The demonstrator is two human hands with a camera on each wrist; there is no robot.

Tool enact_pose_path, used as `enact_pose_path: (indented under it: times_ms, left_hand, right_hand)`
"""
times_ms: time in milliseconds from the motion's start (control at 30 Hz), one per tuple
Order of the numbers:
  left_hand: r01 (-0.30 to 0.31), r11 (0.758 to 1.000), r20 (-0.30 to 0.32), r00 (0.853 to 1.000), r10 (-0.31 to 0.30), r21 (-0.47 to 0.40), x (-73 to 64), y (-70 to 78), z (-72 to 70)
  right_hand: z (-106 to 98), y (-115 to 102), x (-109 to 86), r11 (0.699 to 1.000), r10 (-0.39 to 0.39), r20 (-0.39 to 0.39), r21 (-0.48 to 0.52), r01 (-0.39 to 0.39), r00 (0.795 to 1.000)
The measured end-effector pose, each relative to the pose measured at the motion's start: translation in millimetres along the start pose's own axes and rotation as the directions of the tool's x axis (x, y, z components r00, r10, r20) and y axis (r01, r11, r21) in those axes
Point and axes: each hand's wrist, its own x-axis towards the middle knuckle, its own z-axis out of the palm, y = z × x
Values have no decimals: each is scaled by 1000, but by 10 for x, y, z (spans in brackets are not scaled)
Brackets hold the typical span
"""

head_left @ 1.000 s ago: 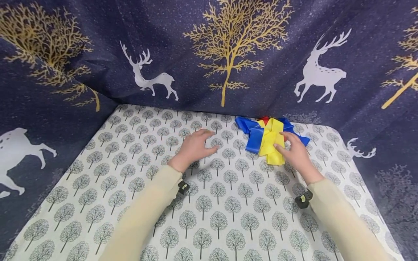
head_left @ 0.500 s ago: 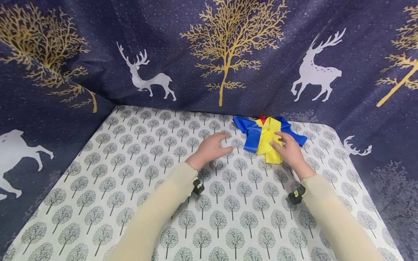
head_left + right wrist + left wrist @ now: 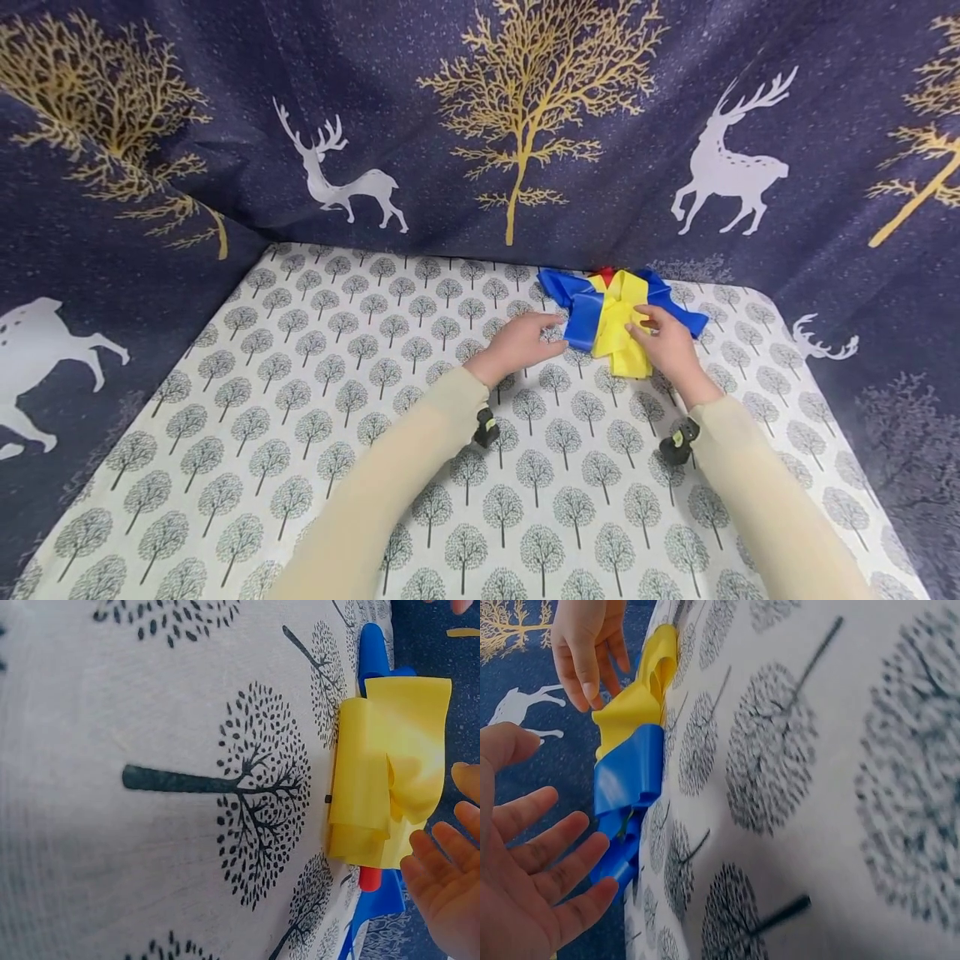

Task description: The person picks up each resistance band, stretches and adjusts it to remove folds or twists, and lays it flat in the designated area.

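Observation:
A heap of flat, glossy resistance bands lies at the back right of the table. The yellow band (image 3: 617, 332) is on top, with a blue band (image 3: 582, 323) beside it and a bit of red band (image 3: 605, 275) behind. My left hand (image 3: 521, 340) is at the blue band's left edge, its spread fingers holding nothing in the left wrist view. On the other side, my right hand (image 3: 670, 343) has its relaxed fingertips right at the yellow band's edge. In the right wrist view those fingers (image 3: 433, 859) are extended beside the looped yellow band (image 3: 409, 742).
The table (image 3: 420, 492) wears a white cloth printed with grey trees. Behind the heap rises a dark blue curtain (image 3: 435, 108) with deer and gold trees. A small black wrist camera (image 3: 486, 427) sits under the left sleeve, another camera (image 3: 678, 443) under the right.
My left hand has moved right across the table, up to the blue band's edge. The right hand has stayed beside the yellow band, and the heap looks unmoved.

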Motion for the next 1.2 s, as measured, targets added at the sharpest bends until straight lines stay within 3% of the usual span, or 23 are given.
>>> enact_pose_path:
  times_ms: [233, 567, 733, 900, 1200]
  left_hand:
    - [18, 994, 12, 1000, -16, -105, 105, 93, 93]
    - [91, 982, 47, 995, -84, -166, 227, 195, 309]
    - [134, 962, 7, 991, -136, -239, 295, 260, 375]
    - [202, 941, -32, 975, -219, -272, 394, 346, 476]
    - [247, 946, -111, 955, -274, -210, 475, 458, 586]
  right_hand:
    - [4, -5, 3, 999, 18, 6, 34, -18, 1000]
    - [44, 66, 34, 997, 46, 2, 67, -46, 999]
    - [57, 58, 75, 993, 64, -8, 97, -62, 998]
    - [82, 96, 114, 992, 58, -34, 117, -54, 998]
    - [118, 94, 116, 985, 82, -46, 153, -75, 996]
